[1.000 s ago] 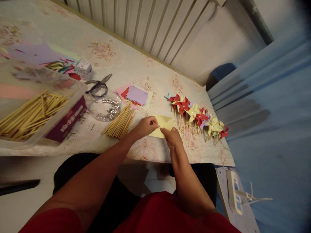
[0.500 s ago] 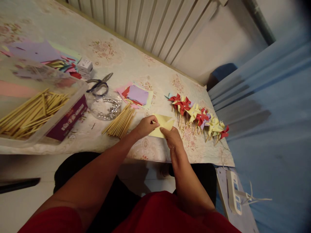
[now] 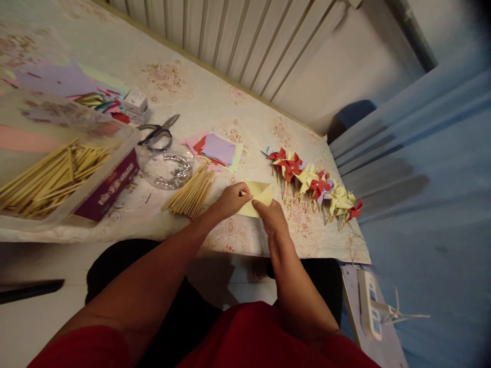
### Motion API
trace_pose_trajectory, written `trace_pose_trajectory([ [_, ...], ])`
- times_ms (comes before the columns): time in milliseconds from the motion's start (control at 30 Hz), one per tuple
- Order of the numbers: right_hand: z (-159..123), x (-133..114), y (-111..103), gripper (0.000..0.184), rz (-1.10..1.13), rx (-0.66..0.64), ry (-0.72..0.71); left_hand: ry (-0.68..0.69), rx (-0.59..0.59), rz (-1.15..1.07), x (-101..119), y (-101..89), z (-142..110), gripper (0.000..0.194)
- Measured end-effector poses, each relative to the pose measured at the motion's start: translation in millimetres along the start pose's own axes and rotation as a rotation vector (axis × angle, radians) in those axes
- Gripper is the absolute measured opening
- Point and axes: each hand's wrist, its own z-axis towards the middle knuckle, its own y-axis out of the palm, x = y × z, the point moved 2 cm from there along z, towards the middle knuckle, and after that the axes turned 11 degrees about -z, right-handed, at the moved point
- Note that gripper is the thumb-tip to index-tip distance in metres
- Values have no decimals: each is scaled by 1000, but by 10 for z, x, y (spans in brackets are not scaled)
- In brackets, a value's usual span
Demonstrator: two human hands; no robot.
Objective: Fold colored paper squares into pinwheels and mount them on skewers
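Observation:
A yellow sheet of paper (image 3: 262,188) is held just above the table's front part, one corner of it bent inward. My left hand (image 3: 232,199) pinches its left side between thumb and fingers. From the right, my right hand (image 3: 273,214) grips the same paper, thumb on top and the other fingers mostly hidden beneath. Left of my hands lies a bundle of thin wooden sticks (image 3: 191,193). Behind the sticks is a stack of coloured paper squares (image 3: 218,148). Finished paper pinwheels (image 3: 318,184) on sticks lie in a row to the right.
A clear plastic box (image 3: 128,140) of wooden sticks stands at left. Beside it are scissors (image 3: 159,133), a round clear dish (image 3: 153,176) with small shiny metal pieces, and a small white box (image 3: 135,100). A power strip (image 3: 369,306) sits at lower right, by a blue curtain (image 3: 433,179).
Both hands stay on the yellow paper with barely any movement. The view has shifted very slightly, moving the things at left a little to the right.

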Motion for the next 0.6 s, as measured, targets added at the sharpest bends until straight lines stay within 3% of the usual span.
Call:
trace_pose_trajectory([
  [167, 19, 29, 14, 39, 37, 35, -15, -36, 17, -47, -67, 46, 9, 8],
  [367, 0, -11, 26, 37, 85, 69, -11, -187, 103, -482, -111, 66, 18, 60],
  [467, 2, -6, 23, 38, 100, 63, -10, -307, 27, -628, -123, 59, 1, 48],
  [600, 1, 4, 28, 39, 80, 64, -7, -326, -156, -713, -123, 93, -28, 29],
])
